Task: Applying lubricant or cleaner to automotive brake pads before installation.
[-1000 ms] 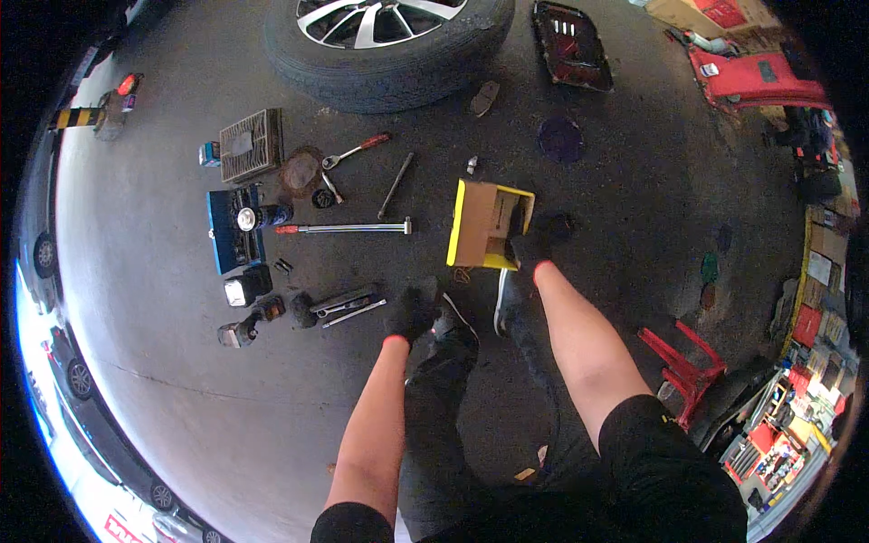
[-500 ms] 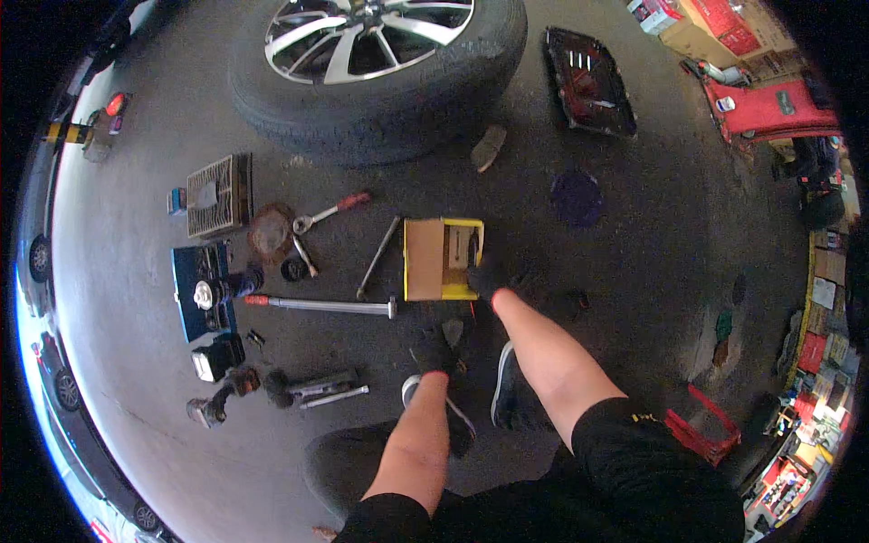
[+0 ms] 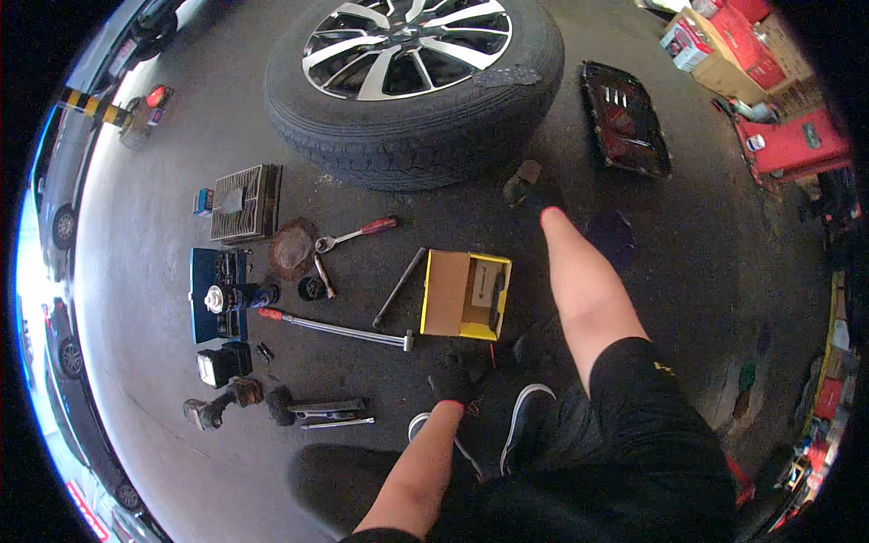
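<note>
My right hand [image 3: 544, 192], in a black glove, reaches forward to a worn brake pad [image 3: 529, 170] on the floor below the tyre. Its fingers appear closed round the pad's near end. Nearer to me, my left hand [image 3: 450, 380], also gloved in black, is low over the floor in front of my shoes. Its fingers blend into the dark floor, and what they hold, if anything, cannot be made out. Between the hands stands an open yellow cardboard box [image 3: 448, 294] with a dark piece inside. A dark object [image 3: 521, 348] lies just below the box.
A large wheel [image 3: 412, 136] lies ahead, with a black oil pan [image 3: 625, 118] to its right. On the left are a ratchet [image 3: 358, 233], a long wrench [image 3: 339, 332], a metal bar [image 3: 398, 288], an air filter [image 3: 246, 204] and a blue tool case [image 3: 208, 312].
My right hand has left the box's right edge and moved forward to the brake pad by the tyre. My left hand stays low near my shoes. The whole view has shifted.
</note>
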Demonstrator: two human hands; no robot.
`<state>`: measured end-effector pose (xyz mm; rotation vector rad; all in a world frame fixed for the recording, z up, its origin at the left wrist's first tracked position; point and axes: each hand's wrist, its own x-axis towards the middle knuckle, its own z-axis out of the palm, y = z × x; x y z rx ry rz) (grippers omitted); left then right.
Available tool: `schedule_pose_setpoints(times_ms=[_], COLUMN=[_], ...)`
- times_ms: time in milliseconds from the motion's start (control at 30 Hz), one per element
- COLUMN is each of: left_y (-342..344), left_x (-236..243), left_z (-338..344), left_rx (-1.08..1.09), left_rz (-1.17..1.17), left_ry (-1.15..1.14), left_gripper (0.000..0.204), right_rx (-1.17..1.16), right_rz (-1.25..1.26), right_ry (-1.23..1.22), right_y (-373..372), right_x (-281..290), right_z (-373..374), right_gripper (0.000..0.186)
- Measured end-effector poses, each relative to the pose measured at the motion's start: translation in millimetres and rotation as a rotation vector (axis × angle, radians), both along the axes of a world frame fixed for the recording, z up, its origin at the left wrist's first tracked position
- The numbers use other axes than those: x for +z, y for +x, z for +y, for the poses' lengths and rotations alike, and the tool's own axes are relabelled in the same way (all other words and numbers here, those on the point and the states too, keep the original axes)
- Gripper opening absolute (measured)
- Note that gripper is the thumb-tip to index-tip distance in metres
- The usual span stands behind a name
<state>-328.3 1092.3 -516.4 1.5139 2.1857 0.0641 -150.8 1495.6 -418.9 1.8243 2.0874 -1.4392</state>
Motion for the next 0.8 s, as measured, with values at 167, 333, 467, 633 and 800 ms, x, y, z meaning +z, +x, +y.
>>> schedule_pose_setpoints(times_ms=[167, 333, 467, 633, 800], left_y=[-19.0, -78.0, -62.8, -43.1, -25.7], left_x=[80.4, 122.3, 237.0, 322.4, 318.1], left_z=[59.0, 86.0, 134.3, 145.0, 165.8], left_rx=[-0.145, -0.239, -0.238, -0.230, -0.179], left_rz=[-0.246, -0.151, -0.279, -0.383, -0.545], left_ry=[-0.140, -0.231, -0.100, 0.032, 0.116], left_gripper=[0.061, 0.058, 0.058, 0.057, 0.051], right_rx=[0.064, 0.179, 0.243, 0.332, -0.061], right_rz=[-0.140, -0.239, -0.370, -0.519, -0.242], right_ry=[0.107, 0.235, 0.360, 0.502, 0.651], right_y=[7.4, -9.0, 10.0, 11.2, 55.6], right_x=[-65.3, -86.2, -79.8, -76.1, -111.8], right_z=[31.4, 38.7, 22.6, -16.0, -34.3], right_gripper=[0.044, 0.041, 0.039, 0.036, 0.023])
